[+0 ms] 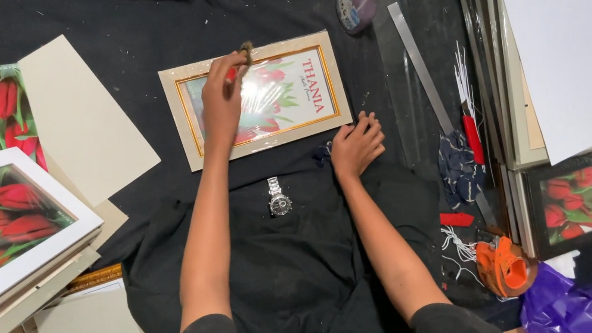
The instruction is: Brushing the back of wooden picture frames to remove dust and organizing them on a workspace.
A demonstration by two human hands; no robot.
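Left hand (pixel 223 96), fingers pinched on small brown brush-like tool (pixel 245 48), rests over cream-and-gold rectangular picture frame (pixel 255 98) lying on black cloth (pixel 142 12). Right hand (pixel 357 144), fingers spread, empty, presses cloth just below frame's lower right corner. Silver wristwatch (pixel 279 199) lies between forearms.

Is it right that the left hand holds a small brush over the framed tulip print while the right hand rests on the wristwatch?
Not quite. In the head view the right hand rests on the black cloth by the framed tulip print's corner; the wristwatch lies apart, untouched. The left hand does hold a small brush over the print.
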